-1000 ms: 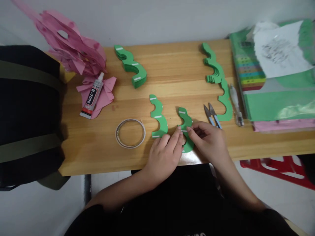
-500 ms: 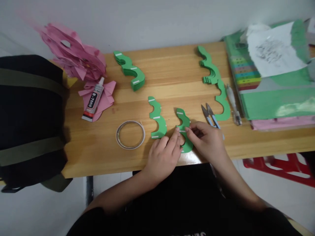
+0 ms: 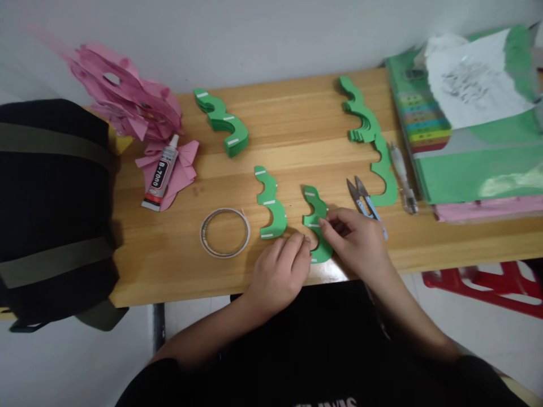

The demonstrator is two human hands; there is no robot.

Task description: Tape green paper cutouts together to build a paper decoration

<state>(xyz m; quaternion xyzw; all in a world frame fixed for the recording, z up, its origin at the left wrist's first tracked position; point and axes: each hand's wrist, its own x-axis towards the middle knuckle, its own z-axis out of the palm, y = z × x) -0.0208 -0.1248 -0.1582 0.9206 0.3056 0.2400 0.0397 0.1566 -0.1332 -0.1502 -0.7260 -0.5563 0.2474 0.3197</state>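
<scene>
A wavy green paper cutout (image 3: pixel 324 250) with short white tape strips across it lies flat before me. My right hand (image 3: pixel 358 240) pinches its right edge between thumb and fingers near the middle strip. Curled in at the cutout's lower left side is my left hand (image 3: pixel 282 271), its fingertips bent together; whether they hold anything small is hidden. A second taped green cutout (image 3: pixel 278 217) rests just beyond the left hand's knuckles. Left of it is a roll of tape (image 3: pixel 203 237) lying flat. Blue-handled thread snips (image 3: pixel 365 200) lie beyond the right hand.
At the back stand a stack of taped green cutouts (image 3: pixel 237 138) and a stack of green ones without visible strips (image 3: pixel 365 116). A pen (image 3: pixel 401 169), green folders (image 3: pixel 479 175), a glue tube (image 3: pixel 163 175), pink paper pieces (image 3: pixel 139 96) and a black bag (image 3: pixel 51 186) flank the workspace.
My left fingers have drawn back from the cutout's middle strip toward its lower left side and curled in. The right hand keeps its pinch in nearly the same spot.
</scene>
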